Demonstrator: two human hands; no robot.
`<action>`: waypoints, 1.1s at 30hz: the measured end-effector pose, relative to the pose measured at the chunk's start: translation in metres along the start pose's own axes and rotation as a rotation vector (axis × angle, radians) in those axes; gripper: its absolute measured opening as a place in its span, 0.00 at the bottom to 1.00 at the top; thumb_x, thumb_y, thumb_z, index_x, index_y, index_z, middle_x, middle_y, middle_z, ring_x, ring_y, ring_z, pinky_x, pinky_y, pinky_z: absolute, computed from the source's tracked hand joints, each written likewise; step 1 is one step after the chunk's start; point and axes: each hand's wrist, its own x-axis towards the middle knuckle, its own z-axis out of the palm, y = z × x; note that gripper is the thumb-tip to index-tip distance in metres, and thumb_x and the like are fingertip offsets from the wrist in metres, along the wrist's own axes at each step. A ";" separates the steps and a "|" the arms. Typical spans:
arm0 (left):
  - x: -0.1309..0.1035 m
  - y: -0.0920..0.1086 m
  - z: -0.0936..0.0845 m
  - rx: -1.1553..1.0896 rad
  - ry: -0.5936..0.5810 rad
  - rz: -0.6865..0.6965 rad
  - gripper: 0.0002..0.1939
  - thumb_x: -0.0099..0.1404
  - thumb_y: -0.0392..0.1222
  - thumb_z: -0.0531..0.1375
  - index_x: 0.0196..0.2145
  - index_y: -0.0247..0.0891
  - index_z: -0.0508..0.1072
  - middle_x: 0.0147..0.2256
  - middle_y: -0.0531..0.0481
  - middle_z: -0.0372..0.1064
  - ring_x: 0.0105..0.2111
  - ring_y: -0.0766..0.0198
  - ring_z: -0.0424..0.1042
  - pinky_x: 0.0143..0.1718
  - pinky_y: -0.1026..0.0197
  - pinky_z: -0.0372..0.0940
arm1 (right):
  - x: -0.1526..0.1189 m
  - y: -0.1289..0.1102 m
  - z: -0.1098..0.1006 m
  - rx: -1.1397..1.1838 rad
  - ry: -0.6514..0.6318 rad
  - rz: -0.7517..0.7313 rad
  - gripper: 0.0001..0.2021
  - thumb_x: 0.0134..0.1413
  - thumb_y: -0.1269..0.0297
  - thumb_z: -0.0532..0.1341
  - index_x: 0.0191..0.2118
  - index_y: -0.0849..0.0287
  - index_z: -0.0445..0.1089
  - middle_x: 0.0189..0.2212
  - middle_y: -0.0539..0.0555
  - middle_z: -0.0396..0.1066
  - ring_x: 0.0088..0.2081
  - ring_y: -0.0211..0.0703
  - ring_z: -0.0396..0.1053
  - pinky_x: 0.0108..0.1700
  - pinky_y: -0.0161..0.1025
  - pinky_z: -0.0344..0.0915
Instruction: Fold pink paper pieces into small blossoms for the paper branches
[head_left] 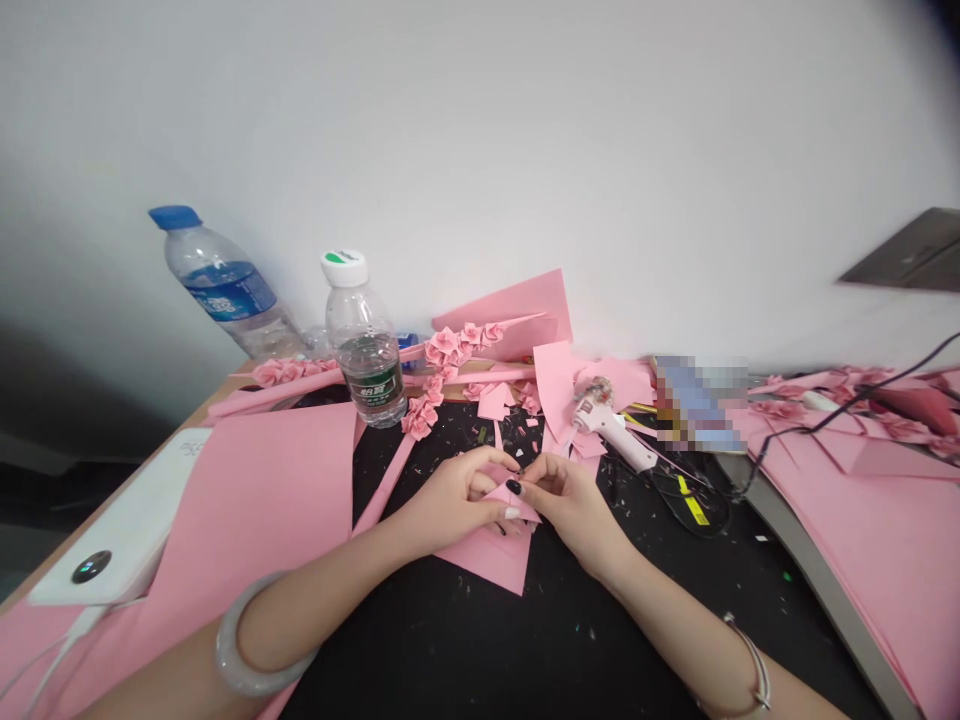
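Between both hands is a small folded piece of pink paper [526, 507], pinched near the middle of the black work surface. My left hand [469, 503] grips its left side, the thumb laid along the front. From the right, my right hand [564, 505] pinches the same piece with thumb and fingertips. Beneath them lies a flat pink paper sheet [495, 562] on the black mat [450, 650]. Just beyond the hands are pink scraps and a folded paper piece [496, 402]. A pink-and-white hot glue gun [611, 428] rests behind my right hand.
Two bottles, one blue-capped [232, 290] and one white-capped [367, 370], stand at the back left. Paper flowers [442, 348] on rolled stems lie along the wall. A white power bank [120, 520] sits left. A phone [694, 400] and pink sheets [862, 520] are right, with a black cable [765, 450].
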 end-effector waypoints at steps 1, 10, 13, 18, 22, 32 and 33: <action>0.000 0.000 0.000 0.008 0.004 0.002 0.16 0.53 0.33 0.61 0.41 0.37 0.64 0.23 0.51 0.72 0.28 0.56 0.75 0.34 0.54 0.68 | 0.000 0.000 0.000 0.005 0.000 0.001 0.10 0.45 0.63 0.63 0.24 0.61 0.63 0.20 0.47 0.63 0.22 0.33 0.60 0.25 0.32 0.56; 0.000 0.002 -0.002 0.004 0.010 0.025 0.21 0.53 0.36 0.62 0.44 0.37 0.62 0.23 0.50 0.73 0.26 0.57 0.75 0.32 0.55 0.68 | -0.005 -0.004 0.001 -0.021 -0.097 0.044 0.10 0.52 0.58 0.57 0.29 0.56 0.56 0.17 0.42 0.57 0.13 0.29 0.51 0.14 0.29 0.47; 0.000 0.002 -0.004 -0.048 -0.013 0.031 0.22 0.53 0.37 0.62 0.45 0.37 0.61 0.23 0.50 0.73 0.27 0.57 0.75 0.31 0.56 0.68 | -0.007 -0.008 0.001 -0.198 -0.150 -0.031 0.15 0.57 0.57 0.51 0.23 0.57 0.54 0.14 0.43 0.54 0.15 0.31 0.52 0.18 0.30 0.48; 0.000 0.000 -0.004 -0.097 -0.052 0.025 0.23 0.53 0.37 0.62 0.46 0.37 0.61 0.24 0.49 0.73 0.28 0.56 0.75 0.31 0.56 0.68 | -0.009 -0.010 0.002 -0.330 -0.153 -0.116 0.17 0.60 0.58 0.47 0.22 0.58 0.55 0.16 0.45 0.56 0.19 0.34 0.53 0.22 0.32 0.51; 0.000 0.001 -0.004 -0.133 -0.081 0.031 0.22 0.54 0.38 0.62 0.46 0.37 0.60 0.26 0.47 0.74 0.29 0.56 0.75 0.32 0.54 0.69 | -0.009 -0.009 0.002 -0.425 -0.125 -0.195 0.16 0.60 0.61 0.46 0.22 0.58 0.54 0.17 0.46 0.55 0.20 0.35 0.53 0.24 0.33 0.50; -0.001 0.004 -0.006 -0.097 -0.100 0.012 0.22 0.55 0.39 0.62 0.45 0.38 0.59 0.22 0.53 0.70 0.24 0.60 0.74 0.25 0.61 0.67 | -0.009 -0.011 0.001 -0.245 -0.208 -0.105 0.17 0.59 0.54 0.47 0.24 0.58 0.57 0.18 0.46 0.56 0.19 0.34 0.52 0.23 0.32 0.51; -0.001 0.003 -0.006 -0.084 -0.105 0.011 0.22 0.54 0.39 0.62 0.45 0.38 0.59 0.21 0.54 0.70 0.23 0.60 0.73 0.24 0.63 0.66 | -0.009 -0.011 0.002 -0.208 -0.226 -0.091 0.18 0.59 0.53 0.47 0.24 0.58 0.58 0.18 0.45 0.56 0.19 0.33 0.52 0.22 0.32 0.51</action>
